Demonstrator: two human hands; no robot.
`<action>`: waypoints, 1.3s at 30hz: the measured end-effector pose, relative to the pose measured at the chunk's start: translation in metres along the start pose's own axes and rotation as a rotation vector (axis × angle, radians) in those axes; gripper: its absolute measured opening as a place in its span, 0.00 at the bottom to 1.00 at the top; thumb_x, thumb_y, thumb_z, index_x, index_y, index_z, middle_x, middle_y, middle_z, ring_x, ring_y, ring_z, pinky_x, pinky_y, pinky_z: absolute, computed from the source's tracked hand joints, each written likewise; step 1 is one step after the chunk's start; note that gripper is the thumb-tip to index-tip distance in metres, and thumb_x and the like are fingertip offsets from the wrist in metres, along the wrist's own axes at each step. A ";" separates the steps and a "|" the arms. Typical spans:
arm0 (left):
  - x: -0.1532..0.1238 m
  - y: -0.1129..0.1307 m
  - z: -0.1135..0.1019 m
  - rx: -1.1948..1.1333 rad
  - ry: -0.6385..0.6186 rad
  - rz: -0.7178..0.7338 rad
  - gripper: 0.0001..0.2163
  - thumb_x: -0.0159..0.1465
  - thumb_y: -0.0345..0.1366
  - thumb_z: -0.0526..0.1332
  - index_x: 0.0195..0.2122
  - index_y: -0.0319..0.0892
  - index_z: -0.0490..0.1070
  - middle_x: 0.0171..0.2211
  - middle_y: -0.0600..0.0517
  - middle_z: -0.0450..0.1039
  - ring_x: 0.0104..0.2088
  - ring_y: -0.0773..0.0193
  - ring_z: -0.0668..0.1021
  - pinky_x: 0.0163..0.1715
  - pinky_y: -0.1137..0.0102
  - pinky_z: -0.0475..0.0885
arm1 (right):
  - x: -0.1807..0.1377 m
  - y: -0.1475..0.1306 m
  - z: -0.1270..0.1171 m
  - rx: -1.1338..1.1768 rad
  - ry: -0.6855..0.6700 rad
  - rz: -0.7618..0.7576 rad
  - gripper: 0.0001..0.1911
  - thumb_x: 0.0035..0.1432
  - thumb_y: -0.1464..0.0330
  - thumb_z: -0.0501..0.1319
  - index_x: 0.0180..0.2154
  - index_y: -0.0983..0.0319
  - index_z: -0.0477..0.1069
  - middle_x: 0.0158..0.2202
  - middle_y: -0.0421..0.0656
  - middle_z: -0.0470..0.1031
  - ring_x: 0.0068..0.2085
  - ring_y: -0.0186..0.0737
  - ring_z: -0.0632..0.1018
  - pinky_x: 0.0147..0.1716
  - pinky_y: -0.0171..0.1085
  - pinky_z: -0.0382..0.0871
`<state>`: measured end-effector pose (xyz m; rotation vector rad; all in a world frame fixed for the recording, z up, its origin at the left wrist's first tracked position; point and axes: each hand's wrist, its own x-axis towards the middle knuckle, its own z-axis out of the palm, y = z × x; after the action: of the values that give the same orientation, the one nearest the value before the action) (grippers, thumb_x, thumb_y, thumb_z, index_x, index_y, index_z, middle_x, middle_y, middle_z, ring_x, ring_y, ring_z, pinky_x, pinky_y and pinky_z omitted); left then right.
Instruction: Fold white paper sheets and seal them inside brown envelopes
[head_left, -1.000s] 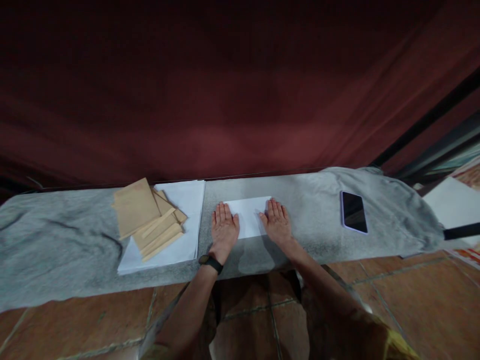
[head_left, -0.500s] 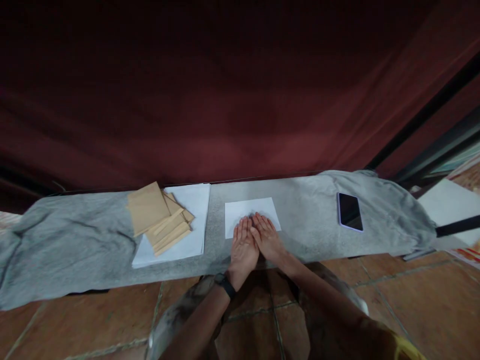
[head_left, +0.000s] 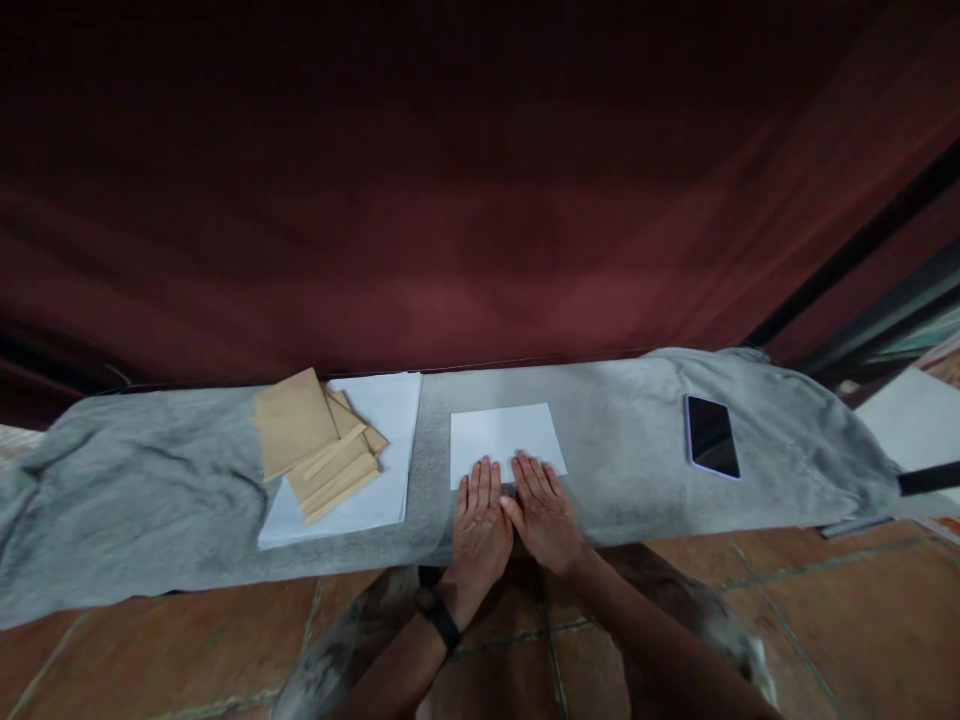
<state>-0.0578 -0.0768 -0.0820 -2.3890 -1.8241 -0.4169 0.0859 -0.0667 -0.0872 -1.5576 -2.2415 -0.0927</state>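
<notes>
A white sheet of paper [head_left: 504, 430], possibly folded, lies flat on the grey cloth in front of me. My left hand [head_left: 480, 525] rests palm down with its fingertips on the near edge of the paper, fingers stretched out. Beside it, my right hand [head_left: 546, 510] lies flat too, its fingertips on the same near edge. The two thumbs come close together between the hands. Neither hand grips anything. A dark watch [head_left: 437, 618] sits on my left wrist.
To the left, several brown paper envelopes [head_left: 296, 425] lie on a stack of white paper [head_left: 394, 420]. A phone with a purple case [head_left: 712, 437] lies at the right. Grey cloth [head_left: 615, 430] covers the narrow bench. A dark red curtain [head_left: 480, 250] hangs behind.
Both hands have slid back toward me, from the paper's middle to its near edge, and have spread slightly apart. More of the paper shows. The view has shifted slightly.
</notes>
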 end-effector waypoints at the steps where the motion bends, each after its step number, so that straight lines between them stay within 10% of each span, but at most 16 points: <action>1: 0.000 0.000 -0.002 -0.002 0.000 -0.011 0.29 0.71 0.27 0.46 0.74 0.31 0.50 0.73 0.37 0.54 0.74 0.51 0.57 0.71 0.52 0.58 | -0.001 0.001 0.000 -0.005 0.000 0.001 0.34 0.76 0.58 0.47 0.74 0.68 0.48 0.73 0.54 0.57 0.73 0.49 0.60 0.72 0.53 0.51; 17: -0.001 -0.014 -0.010 -0.034 0.047 -0.166 0.32 0.75 0.47 0.50 0.71 0.26 0.55 0.70 0.29 0.57 0.72 0.44 0.61 0.70 0.49 0.60 | -0.017 0.040 -0.008 -0.104 0.046 0.081 0.38 0.75 0.54 0.47 0.74 0.72 0.48 0.71 0.60 0.60 0.70 0.55 0.65 0.70 0.52 0.56; 39: 0.028 -0.002 -0.013 -0.116 -0.095 0.016 0.27 0.74 0.34 0.44 0.73 0.30 0.51 0.73 0.37 0.53 0.74 0.52 0.54 0.72 0.51 0.55 | 0.027 0.016 -0.018 0.116 -0.169 0.078 0.33 0.76 0.57 0.40 0.74 0.66 0.51 0.74 0.53 0.54 0.74 0.50 0.56 0.72 0.54 0.53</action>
<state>-0.0545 -0.0535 -0.0615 -2.5390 -1.8674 -0.4255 0.0982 -0.0419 -0.0633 -1.6414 -2.2636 0.1943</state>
